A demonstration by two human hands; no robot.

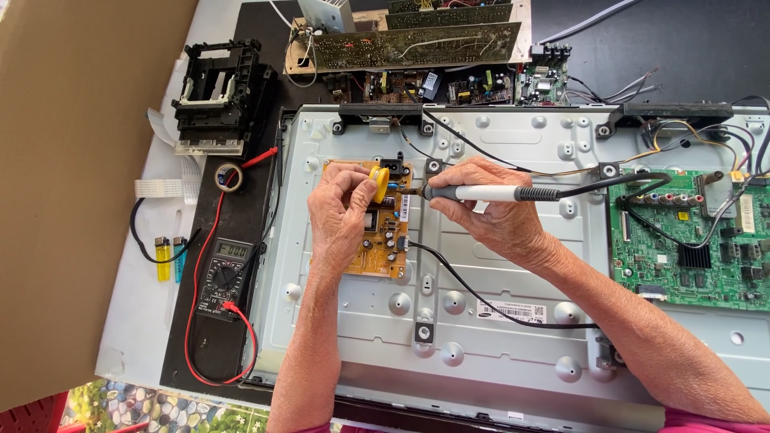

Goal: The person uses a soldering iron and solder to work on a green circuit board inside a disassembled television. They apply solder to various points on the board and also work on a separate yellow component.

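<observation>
From my remote seat I saw a big grey metal back panel [513, 337] filling most of the tabletop [128, 321], its near edge cut off by the frame. On it, left of centre, sat an orange circuit board [383, 255], partly covered by the left hand [341, 210]. That hand's grip was closed narrowly, thumb and forefinger pinching a small yellow round part [380, 184] at the board's far edge; I could not tell whether the part was loose or fixed to the board. Just right of it, the right hand [489, 210] was wrapped around a soldering iron [481, 193] with a white-and-grey handle, lying roughly level and pointing left. Its tip lay right by the yellow part, nearly touching, but the actual contact point was too small to make out. The iron's black cord [593, 186] ran right toward a green circuit board [696, 240], which the right edge cropped. Another black wire [481, 298] passed under the right wrist, its end hidden. Well to the left lay a black multimeter [227, 273] with red leads, beside two lighters [169, 256]. Far off, more boards [413, 44] were stacked, their tops cut off.
</observation>
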